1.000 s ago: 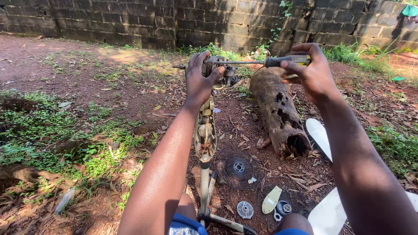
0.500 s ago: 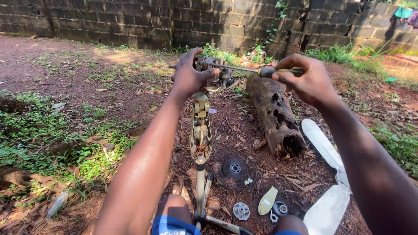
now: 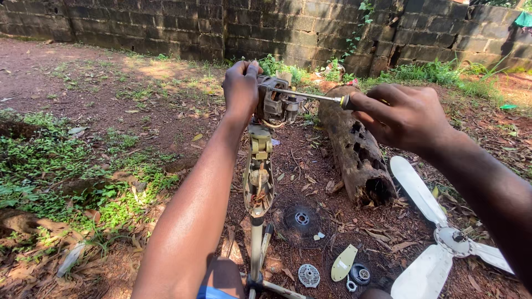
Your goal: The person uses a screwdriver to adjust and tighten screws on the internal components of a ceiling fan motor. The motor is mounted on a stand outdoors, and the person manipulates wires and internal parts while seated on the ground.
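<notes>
My left hand (image 3: pixel 241 88) grips the top of an opened fan stand, around the bare motor block (image 3: pixel 275 102). My right hand (image 3: pixel 402 114) is closed on the handle of a screwdriver (image 3: pixel 310 96), whose metal shaft points left with its tip at the motor. The beige stand neck (image 3: pixel 258 177) runs down between my arms, its cover off and wires showing, to a thin pole (image 3: pixel 255 249) near my knees.
A rotten hollow log (image 3: pixel 354 149) lies right of the stand. White fan blades (image 3: pixel 438 238) rest on the dirt at lower right. A round black part (image 3: pixel 301 218), a small grille disc (image 3: pixel 308 275) and a pale cover piece (image 3: pixel 343 262) lie on leaf litter. A block wall (image 3: pixel 277 27) stands behind.
Both hands and the stand sit closer and larger in view. The screwdriver has stayed at the motor, with my right hand lower and its handle more hidden in the fist.
</notes>
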